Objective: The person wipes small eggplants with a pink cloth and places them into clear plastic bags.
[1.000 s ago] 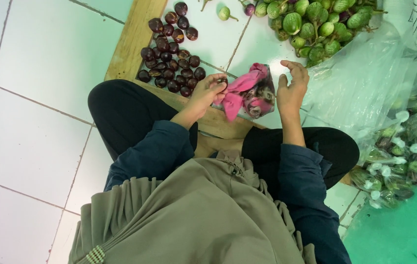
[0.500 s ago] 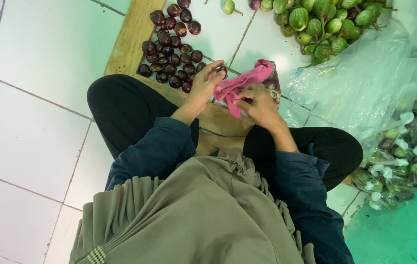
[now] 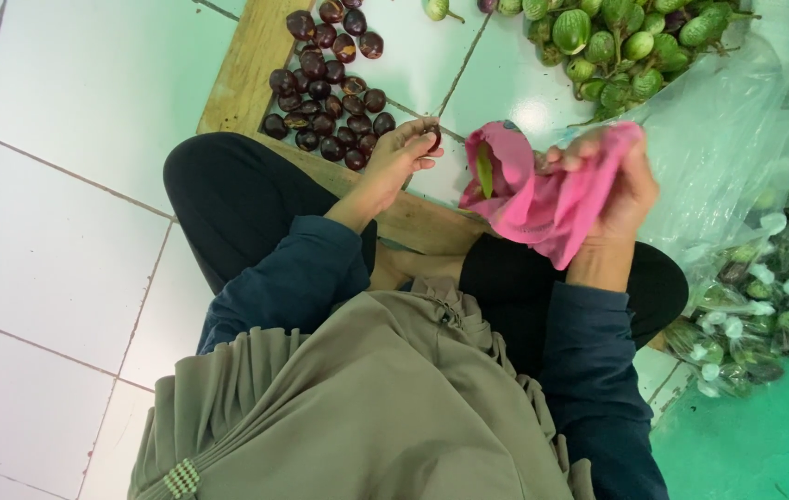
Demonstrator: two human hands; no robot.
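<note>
I sit cross-legged on a white tiled floor. My right hand [image 3: 619, 190] grips a pink cloth [image 3: 533, 199], bunched up, with a green stem showing in its folds. My left hand [image 3: 401, 153] holds a small dark purple eggplant at its fingertips, right beside a pile of several dark purple round eggplants [image 3: 325, 88] on the floor. The two hands are apart, the cloth between them.
A wooden frame [image 3: 242, 74] borders the purple pile. A heap of green round eggplants [image 3: 612, 42] lies on clear plastic sheeting [image 3: 728, 148] at the top right. Clear bags of packed eggplants [image 3: 765, 306] sit at the right on a green floor patch.
My right hand lifted the pink cloth and moved right with it. My left hand let go of the cloth and drew back to the purple pile with one eggplant.
</note>
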